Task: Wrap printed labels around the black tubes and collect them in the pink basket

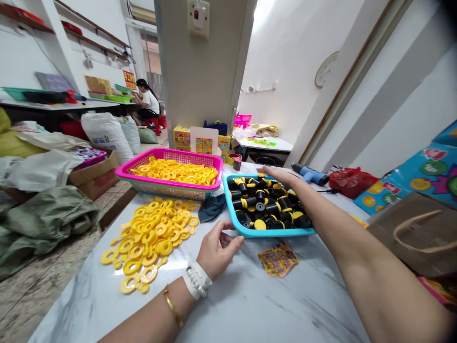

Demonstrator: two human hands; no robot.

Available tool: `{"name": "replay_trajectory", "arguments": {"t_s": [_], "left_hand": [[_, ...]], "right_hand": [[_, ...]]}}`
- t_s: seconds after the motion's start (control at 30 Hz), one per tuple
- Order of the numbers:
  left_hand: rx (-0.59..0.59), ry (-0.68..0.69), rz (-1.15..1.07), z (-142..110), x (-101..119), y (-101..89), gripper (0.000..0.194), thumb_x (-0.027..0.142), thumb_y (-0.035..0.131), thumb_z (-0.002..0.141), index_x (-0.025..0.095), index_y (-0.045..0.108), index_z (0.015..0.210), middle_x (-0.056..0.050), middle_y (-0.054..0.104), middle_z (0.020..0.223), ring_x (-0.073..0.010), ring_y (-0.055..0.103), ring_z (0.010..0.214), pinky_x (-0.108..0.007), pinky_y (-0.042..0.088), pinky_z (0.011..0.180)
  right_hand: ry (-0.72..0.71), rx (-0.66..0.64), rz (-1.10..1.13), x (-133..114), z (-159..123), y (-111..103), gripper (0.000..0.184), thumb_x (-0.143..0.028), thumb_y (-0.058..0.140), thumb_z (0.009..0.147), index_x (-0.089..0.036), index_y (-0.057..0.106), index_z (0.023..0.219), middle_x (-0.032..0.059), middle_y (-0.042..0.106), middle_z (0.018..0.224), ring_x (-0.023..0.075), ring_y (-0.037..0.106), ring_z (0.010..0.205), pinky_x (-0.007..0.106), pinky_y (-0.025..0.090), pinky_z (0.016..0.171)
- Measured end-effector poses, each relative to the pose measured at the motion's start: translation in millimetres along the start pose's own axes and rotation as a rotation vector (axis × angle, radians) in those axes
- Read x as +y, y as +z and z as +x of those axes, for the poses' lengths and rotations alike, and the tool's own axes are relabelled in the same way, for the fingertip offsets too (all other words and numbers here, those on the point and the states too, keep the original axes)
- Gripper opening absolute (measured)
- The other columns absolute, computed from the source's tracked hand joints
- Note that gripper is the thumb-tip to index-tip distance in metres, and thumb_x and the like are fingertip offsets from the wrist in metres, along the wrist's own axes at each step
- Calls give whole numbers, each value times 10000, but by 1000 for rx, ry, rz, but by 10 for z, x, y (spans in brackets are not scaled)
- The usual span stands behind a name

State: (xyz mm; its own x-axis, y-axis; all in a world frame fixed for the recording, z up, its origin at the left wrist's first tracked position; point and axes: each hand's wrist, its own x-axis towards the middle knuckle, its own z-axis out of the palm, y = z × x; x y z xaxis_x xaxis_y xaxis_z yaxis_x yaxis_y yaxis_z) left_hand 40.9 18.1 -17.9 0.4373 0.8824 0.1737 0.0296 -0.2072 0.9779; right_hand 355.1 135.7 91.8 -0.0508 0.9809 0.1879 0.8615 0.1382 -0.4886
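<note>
My left hand (216, 250) rests on the marble table (250, 305) with its fingers curled against the near left corner of a blue tray (233, 221) full of black and yellow parts (271, 207). Stretched across that tray, my right hand (276, 175) lies flat at its far rim with fingers extended. A loose heap of yellow rings (152, 238) lies on the table left of my left hand. Beyond the heap stands a pink basket (169, 183) holding more yellow rings.
A dark cloth (211, 208) lies between the basket and the tray. Small printed packets (277, 259) lie in front of the tray. A brown paper bag (417, 233), a red bag (348, 181) and a blue tool (309, 174) sit at the right. Sacks and boxes crowd the floor at left; a person sits far back.
</note>
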Motion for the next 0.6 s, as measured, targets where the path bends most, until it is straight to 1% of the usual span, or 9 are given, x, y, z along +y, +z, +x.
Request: {"name": "replay_trajectory", "arguments": {"t_s": [0.1, 0.13, 0.23, 0.3, 0.37, 0.47, 0.6], "left_hand": [[18, 1, -20, -4, -3, 1, 365, 424, 681, 808, 162, 572, 1038, -57, 673, 892, -134, 625, 655, -221, 500, 523], [13, -4, -19, -6, -3, 2, 372, 430, 682, 804, 161, 570, 1035, -54, 672, 877, -133, 622, 643, -221, 494, 515], [-17, -40, -10, 0, -11, 0, 399, 463, 673, 803, 158, 569, 1038, -18, 645, 727, -138, 602, 575, -225, 474, 489], [-22, -50, -8, 11, -26, -5, 411, 481, 671, 800, 156, 575, 1034, -16, 643, 703, -142, 604, 568, -227, 468, 488], [-16, -42, -13, 24, -41, -10, 416, 490, 675, 794, 155, 585, 1024, -28, 657, 742, -145, 617, 587, -223, 460, 485], [-18, -33, -27, 34, -35, -16, 429, 504, 683, 782, 153, 593, 1012, -40, 668, 800, -140, 621, 591, -219, 445, 478], [-29, -39, -50, 36, 16, -26, 439, 508, 682, 777, 148, 586, 1010, -32, 665, 790, -122, 586, 552, -225, 448, 494]], "right_hand": [[-51, -119, -2, 123, -21, 125, 679, -768, 577, 765, -254, 739, 1178, 60, 690, 1299, 315, 602, 1244, 448, 399, 1130], [-72, -145, -3, 134, -65, 147, 671, -751, 595, 762, -251, 731, 1188, 53, 682, 1311, 310, 594, 1252, 441, 391, 1136], [-116, -188, -18, 108, -237, 155, 609, -689, 607, 790, -248, 721, 1193, 47, 667, 1325, 300, 590, 1252, 434, 380, 1143], [-134, -191, -39, 51, -360, 144, 540, -650, 625, 797, -258, 740, 1150, 38, 636, 1369, 300, 578, 1270, 427, 363, 1157], [-155, -180, -61, -30, -475, 145, 478, -622, 626, 810, -261, 761, 1094, 31, 601, 1411, 300, 556, 1300, 419, 341, 1174], [-192, -160, -84, -177, -603, 168, 422, -574, 613, 841, -260, 769, 1074, 43, 618, 1386, 291, 534, 1330, 424, 327, 1182], [-241, -166, -83, -372, -664, 148, 378, -525, 640, 835, -250, 782, 1054, 59, 651, 1348, 283, 545, 1324, 423, 347, 1169]]}}
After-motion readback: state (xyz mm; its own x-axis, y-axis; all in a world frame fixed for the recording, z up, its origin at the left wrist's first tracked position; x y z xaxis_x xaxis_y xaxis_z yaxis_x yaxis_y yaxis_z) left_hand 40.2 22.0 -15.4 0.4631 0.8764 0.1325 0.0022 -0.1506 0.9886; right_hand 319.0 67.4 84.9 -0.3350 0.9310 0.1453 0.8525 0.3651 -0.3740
